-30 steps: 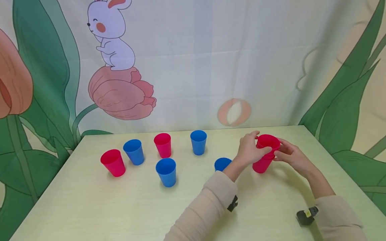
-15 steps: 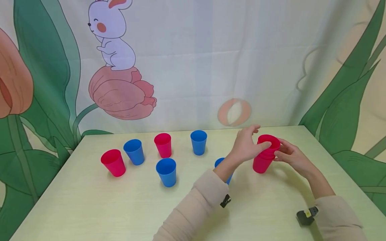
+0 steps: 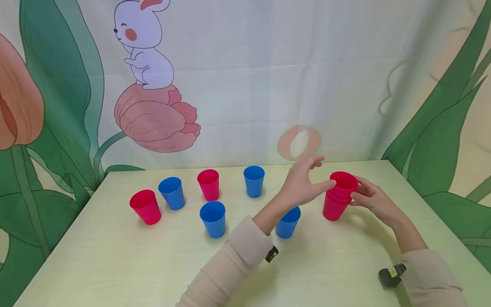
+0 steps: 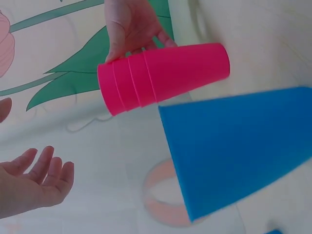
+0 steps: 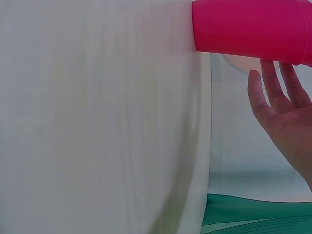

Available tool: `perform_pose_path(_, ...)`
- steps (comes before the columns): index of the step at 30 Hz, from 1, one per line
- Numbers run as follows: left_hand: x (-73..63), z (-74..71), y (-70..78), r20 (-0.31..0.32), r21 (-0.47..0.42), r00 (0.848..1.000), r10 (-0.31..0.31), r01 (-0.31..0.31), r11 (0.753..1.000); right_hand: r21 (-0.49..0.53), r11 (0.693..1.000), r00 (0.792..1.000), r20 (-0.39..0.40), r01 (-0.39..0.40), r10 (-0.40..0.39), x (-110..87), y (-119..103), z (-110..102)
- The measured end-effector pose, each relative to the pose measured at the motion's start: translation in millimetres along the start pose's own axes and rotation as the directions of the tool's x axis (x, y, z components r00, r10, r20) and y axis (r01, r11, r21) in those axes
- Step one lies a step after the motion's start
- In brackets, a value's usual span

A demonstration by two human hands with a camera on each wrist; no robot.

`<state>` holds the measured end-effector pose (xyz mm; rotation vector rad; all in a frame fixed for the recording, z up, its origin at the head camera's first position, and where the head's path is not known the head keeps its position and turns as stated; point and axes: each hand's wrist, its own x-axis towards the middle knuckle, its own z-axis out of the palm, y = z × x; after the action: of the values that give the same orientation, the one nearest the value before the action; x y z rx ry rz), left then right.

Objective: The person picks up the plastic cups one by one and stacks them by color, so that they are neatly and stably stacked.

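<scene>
A stack of several nested red cups (image 3: 336,205) stands upright at the right of the table. My right hand (image 3: 375,200) holds the stack's right side near the upper rims, thumb in front and fingers behind. In the right wrist view, fingertips of the right hand (image 5: 287,119) touch the red stack (image 5: 248,27). My left hand (image 3: 301,184) is to the left of the stack, fingers spread and holding nothing. The left wrist view shows this left hand (image 4: 31,187) apart from the red stack (image 4: 190,69). A blue cup (image 3: 288,224) stands below the left hand, partly hidden by the wrist.
Further left stand a red cup (image 3: 146,207), a blue cup (image 3: 172,195), another red cup (image 3: 209,186) and two more blue cups, one at the back (image 3: 254,183) and one nearer (image 3: 214,221). A printed curtain (image 3: 238,85) hangs behind the table (image 3: 126,264).
My left hand has let go of the red stack's rim and moved left, uncovering more of the nearby blue cup. The right hand stays at the stack.
</scene>
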<state>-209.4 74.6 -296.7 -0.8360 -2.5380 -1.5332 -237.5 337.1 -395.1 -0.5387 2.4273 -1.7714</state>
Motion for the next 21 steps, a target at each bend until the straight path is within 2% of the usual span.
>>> perform_pose_path(7,-6.5,-22.9,-2.5,0.041,0.037,0.996,0.082,-0.084,0.996,-0.011,1.000,1.000,-0.008,-0.012,0.012,1.0,1.5,0.3)
perform_pose_path(11,-11.0,-37.1,-5.3,0.058,0.077,0.994,0.098,-0.102,0.992,-0.012,1.000,1.000,-0.009,-0.017,0.017,2.3,2.0,-0.5)
perform_pose_path(16,-17.4,-53.7,-9.5,0.084,0.081,0.989,0.119,-0.126,0.989,-0.014,1.000,0.999,-0.016,-0.028,0.027,2.2,2.2,-0.9)
perform_pose_path(21,-27.1,-70.4,-14.5,0.079,0.093,0.989,0.126,-0.133,0.987,0.002,1.000,1.000,-0.007,-0.017,0.017,1.1,2.4,-0.7)
